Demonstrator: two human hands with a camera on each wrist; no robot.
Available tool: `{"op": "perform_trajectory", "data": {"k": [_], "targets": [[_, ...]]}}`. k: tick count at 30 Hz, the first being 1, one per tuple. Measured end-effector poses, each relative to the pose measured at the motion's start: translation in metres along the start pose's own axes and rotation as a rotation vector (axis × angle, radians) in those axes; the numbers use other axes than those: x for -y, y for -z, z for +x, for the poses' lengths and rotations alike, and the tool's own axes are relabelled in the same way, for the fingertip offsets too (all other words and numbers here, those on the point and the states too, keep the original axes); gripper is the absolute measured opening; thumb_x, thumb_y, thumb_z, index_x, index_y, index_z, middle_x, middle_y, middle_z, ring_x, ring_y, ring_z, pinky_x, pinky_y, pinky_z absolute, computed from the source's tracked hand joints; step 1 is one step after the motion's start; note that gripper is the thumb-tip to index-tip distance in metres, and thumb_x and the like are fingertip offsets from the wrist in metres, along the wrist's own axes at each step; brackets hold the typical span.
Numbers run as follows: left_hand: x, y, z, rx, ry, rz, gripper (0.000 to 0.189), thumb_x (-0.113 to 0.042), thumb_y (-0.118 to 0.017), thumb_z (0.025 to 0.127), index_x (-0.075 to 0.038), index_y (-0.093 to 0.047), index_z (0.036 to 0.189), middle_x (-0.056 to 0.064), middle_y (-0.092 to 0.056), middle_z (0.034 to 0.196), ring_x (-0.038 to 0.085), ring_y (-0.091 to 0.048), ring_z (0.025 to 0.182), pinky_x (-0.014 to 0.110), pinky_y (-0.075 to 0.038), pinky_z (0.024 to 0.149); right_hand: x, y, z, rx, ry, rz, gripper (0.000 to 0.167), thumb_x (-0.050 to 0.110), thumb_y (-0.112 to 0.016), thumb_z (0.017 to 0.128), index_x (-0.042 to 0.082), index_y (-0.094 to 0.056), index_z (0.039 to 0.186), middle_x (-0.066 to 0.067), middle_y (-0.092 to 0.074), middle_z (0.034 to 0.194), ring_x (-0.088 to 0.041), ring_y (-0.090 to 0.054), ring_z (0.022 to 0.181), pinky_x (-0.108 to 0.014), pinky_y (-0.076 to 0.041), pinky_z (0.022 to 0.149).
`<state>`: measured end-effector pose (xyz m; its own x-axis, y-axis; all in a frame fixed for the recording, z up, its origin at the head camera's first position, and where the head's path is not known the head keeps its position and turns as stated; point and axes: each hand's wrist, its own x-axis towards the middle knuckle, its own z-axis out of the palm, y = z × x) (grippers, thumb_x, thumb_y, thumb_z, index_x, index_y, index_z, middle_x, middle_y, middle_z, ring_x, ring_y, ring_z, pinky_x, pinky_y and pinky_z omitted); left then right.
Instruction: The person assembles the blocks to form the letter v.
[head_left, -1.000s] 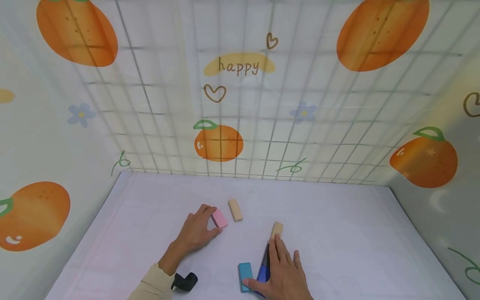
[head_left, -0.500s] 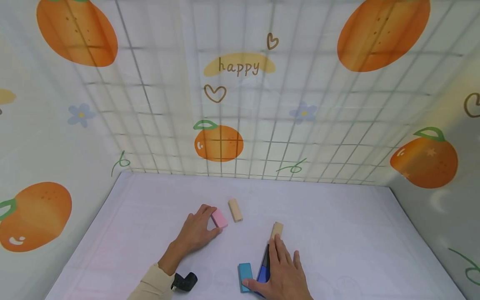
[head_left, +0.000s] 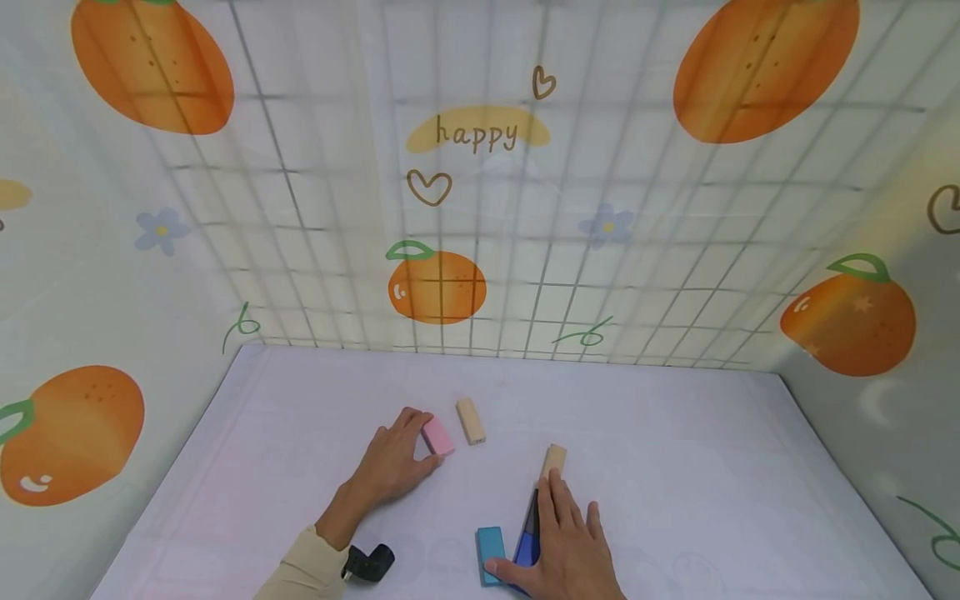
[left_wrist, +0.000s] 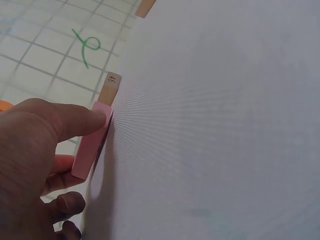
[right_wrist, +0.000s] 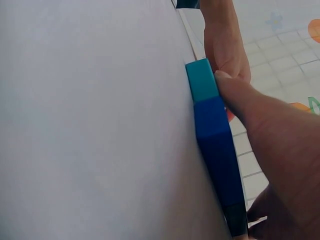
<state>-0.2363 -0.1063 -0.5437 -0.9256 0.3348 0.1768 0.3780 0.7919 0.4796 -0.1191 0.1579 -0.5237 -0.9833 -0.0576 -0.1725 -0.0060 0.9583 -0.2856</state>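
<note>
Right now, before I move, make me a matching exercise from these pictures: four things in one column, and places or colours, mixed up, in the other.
Things:
1. pink block
2. teal block
3. sleeve
4. tabletop

Places or colours:
A. white
B. between the thumb and fingers of the left hand
C. beige
D. touched by the thumb of the right hand

Pairs: 1-B, 2-D, 3-C, 4-A.

On the table [head_left: 712, 475], one block [head_left: 438, 436] at left fingers [head_left: 411, 417], a second block [head_left: 471, 420] just right of it
</note>
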Motion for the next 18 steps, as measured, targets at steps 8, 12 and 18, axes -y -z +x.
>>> {"op": "perform_trajectory", "data": {"k": [8, 12, 18], "targets": [[-0.0008, 0.0021, -0.0003, 0.009, 0.008, -0.044, 0.061, -0.034, -0.076, 0.090, -0.009, -0.053, 0.141, 0.009, -0.053, 0.137, 0.023, -0.059, 0.107, 0.046, -0.046, 0.091, 0.0004, 0.0013, -0.0002, 0.001, -0.001, -0.014, 0.149, 0.100, -0.054, 0.056, -0.007, -0.026, 0.156, -0.028, -0.021, 0.162, -0.047, -0.038, 0.140, -0.071, -0.018, 0.111], [-0.0007, 0.0018, -0.0006, 0.018, 0.014, -0.046, 0.062, -0.035, -0.076, 0.090, -0.011, -0.053, 0.142, 0.007, -0.052, 0.138, 0.021, -0.058, 0.109, 0.044, -0.047, 0.091, 0.0010, 0.0019, -0.0001, 0.006, -0.004, -0.008, 0.149, 0.099, -0.056, 0.056, -0.007, -0.026, 0.156, -0.028, -0.021, 0.162, -0.046, -0.036, 0.141, -0.071, -0.017, 0.111], [-0.0041, 0.0043, -0.0009, 0.049, 0.008, -0.081, 0.063, -0.036, -0.075, 0.091, -0.011, -0.051, 0.144, 0.006, -0.051, 0.139, 0.021, -0.057, 0.114, 0.045, -0.046, 0.094, 0.0014, 0.0017, 0.0004, 0.014, -0.009, -0.010, 0.149, 0.099, -0.056, 0.056, -0.007, -0.025, 0.156, -0.028, -0.021, 0.162, -0.045, -0.036, 0.142, -0.071, -0.016, 0.112]]}}
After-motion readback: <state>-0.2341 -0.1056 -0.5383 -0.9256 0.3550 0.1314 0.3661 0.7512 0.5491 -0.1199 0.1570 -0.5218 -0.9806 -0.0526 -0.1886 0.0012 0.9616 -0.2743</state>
